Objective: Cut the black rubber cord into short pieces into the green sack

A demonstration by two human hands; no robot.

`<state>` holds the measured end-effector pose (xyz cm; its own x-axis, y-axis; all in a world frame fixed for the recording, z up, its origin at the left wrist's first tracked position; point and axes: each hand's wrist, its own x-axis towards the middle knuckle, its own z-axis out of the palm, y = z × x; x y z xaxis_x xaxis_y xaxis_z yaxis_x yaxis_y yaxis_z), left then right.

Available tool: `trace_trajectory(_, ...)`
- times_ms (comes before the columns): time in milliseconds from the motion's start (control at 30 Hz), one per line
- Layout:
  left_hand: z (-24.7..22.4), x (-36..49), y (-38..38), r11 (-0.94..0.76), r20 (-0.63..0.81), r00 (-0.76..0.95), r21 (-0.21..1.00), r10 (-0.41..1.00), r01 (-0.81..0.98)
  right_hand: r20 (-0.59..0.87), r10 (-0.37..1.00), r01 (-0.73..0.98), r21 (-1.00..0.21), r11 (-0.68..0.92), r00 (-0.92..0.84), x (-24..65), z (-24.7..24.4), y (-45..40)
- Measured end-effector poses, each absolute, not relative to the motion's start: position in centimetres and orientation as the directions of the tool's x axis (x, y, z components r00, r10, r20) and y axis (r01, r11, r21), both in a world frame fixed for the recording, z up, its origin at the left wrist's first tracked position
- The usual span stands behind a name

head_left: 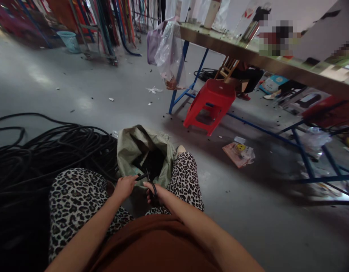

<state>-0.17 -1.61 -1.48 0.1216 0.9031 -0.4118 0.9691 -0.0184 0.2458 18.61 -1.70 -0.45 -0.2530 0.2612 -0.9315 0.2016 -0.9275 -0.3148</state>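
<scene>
Between my knees stands an open woven sack point(124, 151) with dark contents point(155, 162) inside. My left hand point(126, 187) is closed on a black cord point(140, 176), whose end points over the sack's near rim. Just to its right, my right hand point(155, 192) grips a pair of scissors point(153, 188) by the dark handles. The scissor blades rise beside the tip of the cord; whether they touch it I cannot tell. A large heap of black cord point(75, 141) lies on the floor to my left.
A red plastic stool point(211, 104) stands ahead, by a long table point(225, 45) with blue legs. Plastic bags hang at the table's corner. An orange bag point(239, 154) lies on the floor. A blue basket point(69, 42) and hanging straps are at the back left. A person sits behind the table.
</scene>
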Motion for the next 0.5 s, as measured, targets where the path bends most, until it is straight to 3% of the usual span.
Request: trace_trajectory(500, -1.48, -0.57, -1.34, -0.033, -0.438, 0.139, 0.240, 0.888, 0.970, -0.901, 0.367, 0.325, -0.427, -0.844, -0.233, 18.96, -1.04, -1.59)
